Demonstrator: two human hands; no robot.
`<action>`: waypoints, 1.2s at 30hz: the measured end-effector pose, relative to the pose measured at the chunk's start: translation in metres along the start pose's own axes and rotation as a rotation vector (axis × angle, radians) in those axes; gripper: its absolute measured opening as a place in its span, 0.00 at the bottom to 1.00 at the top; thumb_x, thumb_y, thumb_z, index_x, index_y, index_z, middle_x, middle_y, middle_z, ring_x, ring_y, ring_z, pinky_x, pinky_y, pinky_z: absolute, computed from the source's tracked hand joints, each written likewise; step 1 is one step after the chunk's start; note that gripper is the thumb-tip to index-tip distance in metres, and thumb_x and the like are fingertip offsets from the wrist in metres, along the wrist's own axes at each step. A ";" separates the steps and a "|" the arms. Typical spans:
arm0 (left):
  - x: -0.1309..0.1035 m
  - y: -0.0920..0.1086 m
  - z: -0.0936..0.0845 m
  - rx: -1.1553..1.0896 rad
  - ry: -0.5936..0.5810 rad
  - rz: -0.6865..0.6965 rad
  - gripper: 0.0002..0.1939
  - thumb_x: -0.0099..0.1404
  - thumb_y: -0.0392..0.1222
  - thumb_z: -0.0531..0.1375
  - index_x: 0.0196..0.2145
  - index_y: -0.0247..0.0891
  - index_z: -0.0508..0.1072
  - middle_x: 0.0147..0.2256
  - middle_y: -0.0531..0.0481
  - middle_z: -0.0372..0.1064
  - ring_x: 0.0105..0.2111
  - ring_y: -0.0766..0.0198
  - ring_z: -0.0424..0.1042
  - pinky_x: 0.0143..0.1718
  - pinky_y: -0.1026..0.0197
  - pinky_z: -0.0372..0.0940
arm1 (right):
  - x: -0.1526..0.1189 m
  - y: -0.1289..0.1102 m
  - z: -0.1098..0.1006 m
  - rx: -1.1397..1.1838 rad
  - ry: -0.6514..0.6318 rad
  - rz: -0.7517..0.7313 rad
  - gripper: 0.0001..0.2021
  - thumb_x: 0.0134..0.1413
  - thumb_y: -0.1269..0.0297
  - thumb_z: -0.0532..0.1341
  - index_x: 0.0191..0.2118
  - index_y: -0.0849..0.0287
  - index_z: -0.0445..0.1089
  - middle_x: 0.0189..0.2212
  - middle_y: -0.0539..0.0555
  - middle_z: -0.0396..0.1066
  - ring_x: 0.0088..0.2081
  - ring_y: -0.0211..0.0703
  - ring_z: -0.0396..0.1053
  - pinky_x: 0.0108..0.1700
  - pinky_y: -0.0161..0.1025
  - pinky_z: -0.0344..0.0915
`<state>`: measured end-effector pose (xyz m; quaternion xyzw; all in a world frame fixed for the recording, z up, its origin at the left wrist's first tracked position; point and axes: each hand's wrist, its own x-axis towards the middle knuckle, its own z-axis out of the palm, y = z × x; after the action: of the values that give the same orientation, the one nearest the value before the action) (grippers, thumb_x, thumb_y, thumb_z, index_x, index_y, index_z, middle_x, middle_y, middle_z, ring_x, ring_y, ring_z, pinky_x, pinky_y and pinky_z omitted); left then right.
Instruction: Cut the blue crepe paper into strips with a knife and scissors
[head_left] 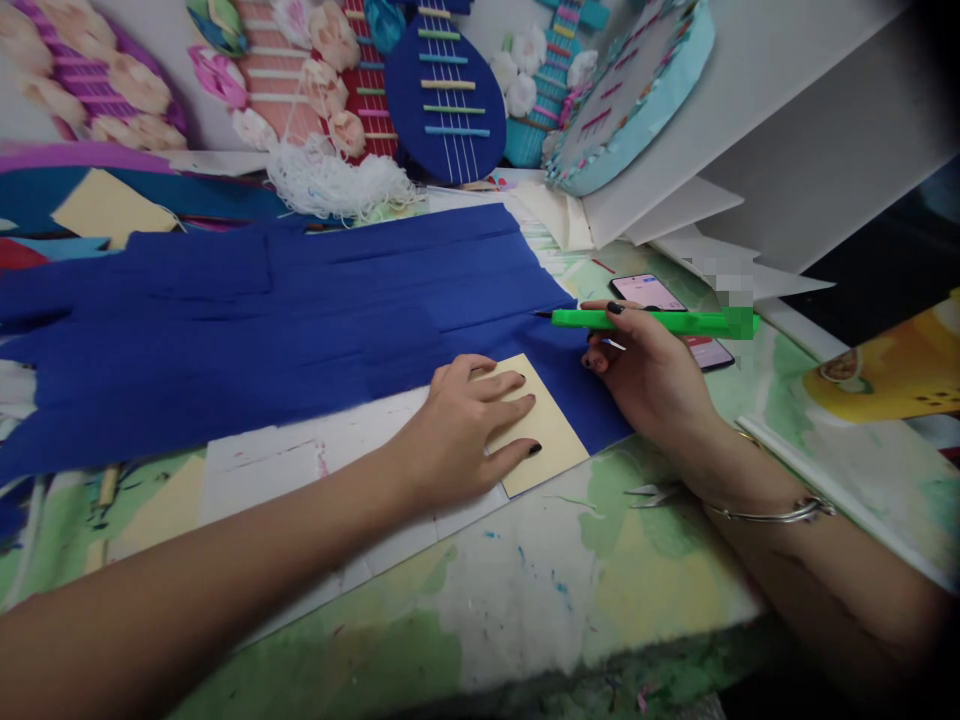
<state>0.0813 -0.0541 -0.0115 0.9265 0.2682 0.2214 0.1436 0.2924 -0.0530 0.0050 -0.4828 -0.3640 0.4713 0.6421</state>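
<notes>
My left hand (469,430) lies with fingers spread on a cream card (544,430), pressing it down near the right end of a blue sheet (322,340). In my right hand (652,375) is a green utility knife (637,321), held between thumb and fingers with its thin dark tip pointing left over the blue sheet. The blue sheet is creased, with long slits and ragged edges. Beneath my left forearm and the blue sheet lies a white board (277,460) with scored lines.
A phone (649,292) lies behind my right hand. Metal pointed tips of a tool (652,494) show beside my right wrist. At the back stand decorated lute-shaped crafts (448,100) and a tangle of white yarn (337,185). White panels (720,130) rise at the right.
</notes>
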 end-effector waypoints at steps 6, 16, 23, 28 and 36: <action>0.000 0.000 0.000 0.012 -0.014 -0.013 0.19 0.65 0.50 0.59 0.49 0.37 0.73 0.50 0.42 0.69 0.53 0.47 0.61 0.53 0.42 0.56 | 0.001 0.001 -0.002 -0.090 -0.008 -0.031 0.04 0.51 0.64 0.60 0.33 0.55 0.72 0.30 0.51 0.67 0.28 0.38 0.62 0.25 0.36 0.59; 0.000 0.001 0.002 0.029 -0.011 -0.007 0.20 0.64 0.50 0.60 0.49 0.37 0.73 0.50 0.41 0.69 0.53 0.46 0.61 0.53 0.41 0.56 | -0.001 0.000 0.000 -0.040 -0.011 -0.018 0.03 0.50 0.66 0.61 0.32 0.56 0.72 0.28 0.50 0.66 0.26 0.35 0.61 0.23 0.34 0.59; -0.002 0.007 0.000 0.124 -0.013 0.041 0.21 0.67 0.50 0.55 0.50 0.33 0.72 0.51 0.39 0.69 0.54 0.44 0.62 0.54 0.40 0.56 | -0.001 0.002 -0.001 -0.097 -0.037 -0.042 0.05 0.51 0.63 0.61 0.34 0.55 0.72 0.28 0.50 0.67 0.26 0.36 0.62 0.24 0.36 0.59; -0.007 0.027 0.002 0.292 -0.159 0.072 0.39 0.67 0.58 0.49 0.58 0.14 0.61 0.58 0.23 0.58 0.60 0.36 0.54 0.60 0.39 0.48 | -0.002 0.000 0.000 -0.057 -0.021 -0.022 0.05 0.51 0.64 0.60 0.34 0.55 0.73 0.33 0.52 0.69 0.29 0.37 0.64 0.25 0.35 0.59; -0.009 0.032 0.007 0.380 -0.268 0.039 0.37 0.70 0.54 0.44 0.62 0.14 0.52 0.63 0.23 0.47 0.64 0.38 0.45 0.63 0.44 0.45 | -0.006 -0.001 0.002 -0.041 -0.059 0.000 0.06 0.53 0.65 0.60 0.34 0.54 0.75 0.32 0.53 0.71 0.32 0.41 0.69 0.33 0.39 0.67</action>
<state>0.0911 -0.0860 -0.0081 0.9631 0.2654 0.0449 -0.0033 0.2892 -0.0586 0.0062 -0.4816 -0.3923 0.4777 0.6213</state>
